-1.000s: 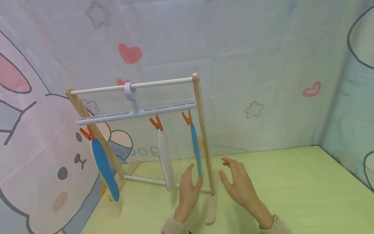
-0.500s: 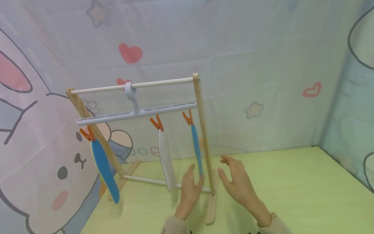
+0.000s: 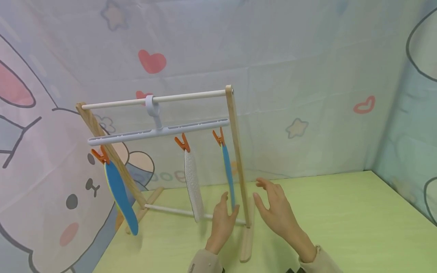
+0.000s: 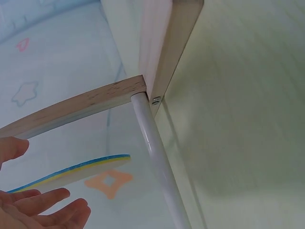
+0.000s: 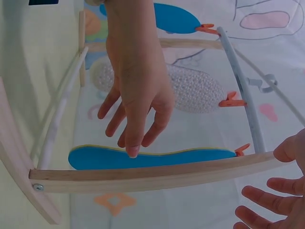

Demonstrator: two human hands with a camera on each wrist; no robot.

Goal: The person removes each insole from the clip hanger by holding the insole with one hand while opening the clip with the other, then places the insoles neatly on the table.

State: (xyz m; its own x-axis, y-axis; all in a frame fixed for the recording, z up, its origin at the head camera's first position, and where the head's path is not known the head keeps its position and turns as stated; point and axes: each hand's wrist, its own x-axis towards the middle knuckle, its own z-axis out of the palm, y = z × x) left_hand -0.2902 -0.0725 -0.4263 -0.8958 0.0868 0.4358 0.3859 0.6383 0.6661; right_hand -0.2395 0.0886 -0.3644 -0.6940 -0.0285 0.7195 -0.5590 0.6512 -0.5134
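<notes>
Three insoles hang by orange clips from a pale grey hanger (image 3: 158,132): a blue insole (image 3: 121,199) at left, a white bumpy insole (image 3: 192,185) in the middle, and a narrow-looking blue insole (image 3: 228,170) at right. My left hand (image 3: 220,225) is by the lower end of the right insole, thumb and fingers apart, gripping nothing. Outside the rack's right post (image 3: 238,159), my right hand (image 3: 278,212) is held up with fingers relaxed and no object in it. The right wrist view shows the left hand (image 5: 140,90) between the white insole and the near blue insole (image 5: 152,157).
The wooden rack carries the hanger on its white top rod (image 3: 191,97). A lower white rod (image 3: 167,209) joins its feet, and the right foot (image 3: 247,246) points toward me on the green table (image 3: 341,220). A printed cloth (image 3: 273,76) stands behind.
My right hand has shifted slightly up and to the left. The left hand has drifted a little to the right. The insoles hang nearly as before.
</notes>
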